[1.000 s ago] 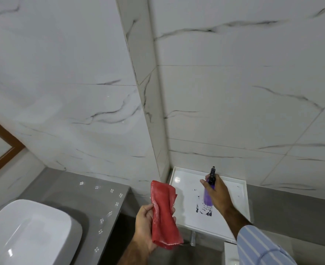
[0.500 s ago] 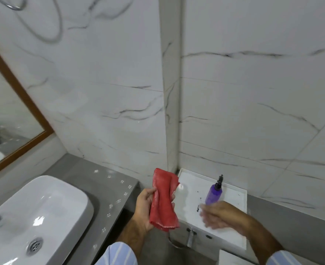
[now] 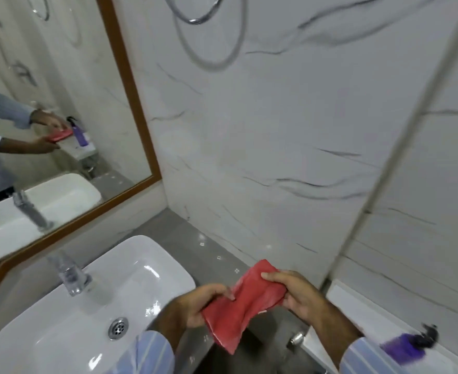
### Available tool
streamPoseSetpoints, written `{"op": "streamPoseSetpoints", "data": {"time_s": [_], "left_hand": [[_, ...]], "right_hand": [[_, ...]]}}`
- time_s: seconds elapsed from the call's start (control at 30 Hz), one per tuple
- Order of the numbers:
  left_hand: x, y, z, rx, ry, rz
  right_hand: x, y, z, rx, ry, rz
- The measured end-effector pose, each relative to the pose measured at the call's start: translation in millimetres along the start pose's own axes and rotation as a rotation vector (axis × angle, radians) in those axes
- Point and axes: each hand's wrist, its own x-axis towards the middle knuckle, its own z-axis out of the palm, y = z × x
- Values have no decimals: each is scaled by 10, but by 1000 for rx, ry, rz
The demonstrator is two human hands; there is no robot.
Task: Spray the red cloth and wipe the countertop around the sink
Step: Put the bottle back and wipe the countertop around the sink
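The red cloth (image 3: pixel 245 303) is stretched between both hands just right of the sink. My left hand (image 3: pixel 198 303) pinches its lower left edge and my right hand (image 3: pixel 294 292) grips its upper right end. The white basin (image 3: pixel 60 327) sits on the grey countertop (image 3: pixel 184 233), with a chrome tap (image 3: pixel 70 276) at its back. The purple spray bottle (image 3: pixel 407 346) stands on the white shelf (image 3: pixel 357 314) at the lower right, apart from both hands.
A wood-framed mirror (image 3: pixel 47 117) hangs on the left wall and reflects my arms and the cloth. White marble tile walls close in the corner behind the countertop. A chrome valve (image 3: pixel 295 340) sticks out below the white shelf.
My right hand let go of the spray bottle, left it on the shelf and came across to grip the cloth. The view swung left and down toward the sink.
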Motion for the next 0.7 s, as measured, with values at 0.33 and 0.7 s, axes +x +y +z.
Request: {"op": "streamPoseSetpoints", "data": {"time_s": [0.33,0.7], "left_hand": [[-331,1080,-1344,535,484,111],[170,2087,-2208,1211,944,165]], "right_hand": [[1138,-181,629,-175,-11,-22],[2511,-551,1415,-1126,199,-480]]}}
